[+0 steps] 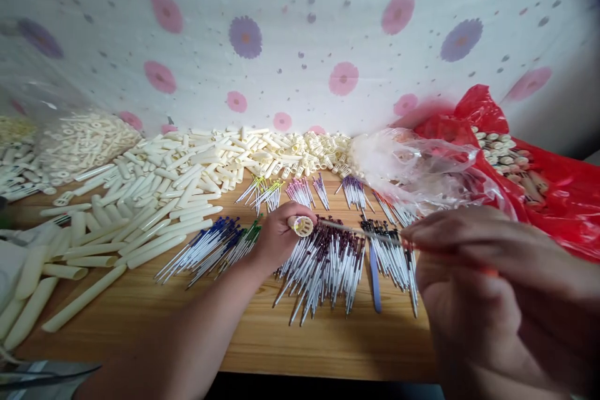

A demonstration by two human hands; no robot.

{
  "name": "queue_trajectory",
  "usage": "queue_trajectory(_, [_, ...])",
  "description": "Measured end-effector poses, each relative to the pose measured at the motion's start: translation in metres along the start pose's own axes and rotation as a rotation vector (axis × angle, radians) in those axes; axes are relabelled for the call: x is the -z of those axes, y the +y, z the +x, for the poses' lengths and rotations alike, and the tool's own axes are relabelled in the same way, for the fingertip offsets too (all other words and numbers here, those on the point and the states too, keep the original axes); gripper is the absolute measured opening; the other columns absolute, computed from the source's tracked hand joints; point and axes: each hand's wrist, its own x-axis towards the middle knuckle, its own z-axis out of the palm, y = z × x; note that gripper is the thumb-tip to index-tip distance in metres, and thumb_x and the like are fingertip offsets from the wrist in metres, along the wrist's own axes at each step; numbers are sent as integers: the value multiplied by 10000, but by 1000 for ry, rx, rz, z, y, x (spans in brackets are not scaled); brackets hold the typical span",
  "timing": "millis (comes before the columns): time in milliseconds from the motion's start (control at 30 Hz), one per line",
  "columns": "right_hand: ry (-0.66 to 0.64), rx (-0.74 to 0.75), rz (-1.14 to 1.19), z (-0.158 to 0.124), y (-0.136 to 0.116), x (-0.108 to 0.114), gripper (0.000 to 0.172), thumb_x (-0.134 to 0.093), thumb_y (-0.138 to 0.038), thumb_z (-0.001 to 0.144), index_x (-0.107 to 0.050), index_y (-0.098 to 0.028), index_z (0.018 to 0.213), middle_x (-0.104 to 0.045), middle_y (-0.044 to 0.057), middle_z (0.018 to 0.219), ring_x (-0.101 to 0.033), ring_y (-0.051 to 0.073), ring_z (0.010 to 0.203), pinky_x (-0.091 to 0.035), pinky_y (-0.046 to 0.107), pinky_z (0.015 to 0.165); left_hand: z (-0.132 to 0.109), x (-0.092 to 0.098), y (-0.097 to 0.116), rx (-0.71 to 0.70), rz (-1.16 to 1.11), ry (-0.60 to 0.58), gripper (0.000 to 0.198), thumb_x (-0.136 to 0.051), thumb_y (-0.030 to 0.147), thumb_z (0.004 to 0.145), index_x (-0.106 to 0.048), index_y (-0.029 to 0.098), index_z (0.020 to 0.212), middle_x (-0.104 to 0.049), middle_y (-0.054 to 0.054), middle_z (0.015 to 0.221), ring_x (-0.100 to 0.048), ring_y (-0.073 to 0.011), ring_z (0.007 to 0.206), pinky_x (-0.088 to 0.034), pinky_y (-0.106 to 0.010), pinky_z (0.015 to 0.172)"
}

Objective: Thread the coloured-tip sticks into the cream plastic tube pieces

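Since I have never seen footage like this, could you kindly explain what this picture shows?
There is no machine: these are a person's two bare hands, filmed by a camera worn on their head, looking down at a wooden table. The left hand grips a cream tube, open end toward the camera. The right hand, close to the lens, pinches a thin refill pointing toward that tube. On the table lie heaps of cream tubes, bundles of refills with coloured tips, and a red bag of small parts.
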Motion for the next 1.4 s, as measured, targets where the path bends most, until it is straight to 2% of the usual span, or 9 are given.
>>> queue_trajectory(67, [-98,46,-5,-2,-8,-1,185,-575,-127,811,-586,-231,965,-687,54,870,-652,178,837,-563,325,733,0,0,2,-45,41,-26,111,-632,268,774,-668,192,703,-634,-14,694,-569,-148,662,-419,-263,665])
queue_trajectory(200, [-168,137,-62,-2,-7,-17,191,-581,-114,809,-600,-207,975,-712,60,882,-669,160,849,-577,278,746,0,-1,3,-79,71,-39,86,-628,232,767,-661,197,696,-625,-7,692,-561,-152,670,-415,-265,661])
queue_trajectory(433, [-95,182,-73,1,-3,-33,213,-575,-95,800,-606,-237,955,-719,58,870,-678,172,844,-587,307,710,-2,-3,3,-123,41,-58,104,-619,210,780,-669,201,689,-621,-4,679,-540,-159,680,-399,-283,668])
queue_trajectory(600, [-30,71,30,2,6,-46,214,-562,-53,792,-601,-198,945,-697,66,815,-665,152,797,-563,291,713,-1,-2,2,-151,58,-59,96,-653,295,762,-658,214,711,-592,-5,678,-527,-165,683,-398,-282,664])
queue_trajectory(700, [-8,-2,16,-2,17,-55,196,-563,-60,797,-608,-202,924,-678,51,832,-644,146,775,-543,291,697,0,1,1,-166,78,-71,234,-649,440,746,-656,216,814,-575,-23,756,-529,-180,731,-410,-291,695])
queue_trajectory(800, [0,-23,-84,-7,28,-61,187,-593,-77,790,-627,-198,928,-637,53,853,-613,149,775,-517,293,673,-2,5,1,-181,72,-106,496,-499,622,774,-634,212,1018,-571,-73,924,-532,-223,880,-411,-327,809])
queue_trajectory(900, [45,-3,-164,-10,35,-63,224,-597,-73,785,-631,-215,955,-594,46,848,-581,148,755,-490,296,636,-4,8,2,-183,124,-76,531,-358,603,850,-594,209,1117,-549,-92,1016,-516,-231,969,-383,-333,880])
queue_trajectory(1100, [75,9,-184,-7,37,-61,139,-613,-99,775,-613,-216,849,-550,19,786,-550,135,718,-464,281,616,-2,7,2,-235,270,-3,479,-351,577,865,-620,204,998,-543,-75,926,-519,-218,925,-402,-332,824])
queue_trajectory(1400, [-1,-133,16,-4,43,-64,71,-574,-131,800,-597,-191,769,-555,22,773,-555,143,743,-456,286,657,-2,8,-1,-289,359,100,418,-436,563,838,-648,213,923,-539,-65,888,-518,-213,884,-411,-338,792])
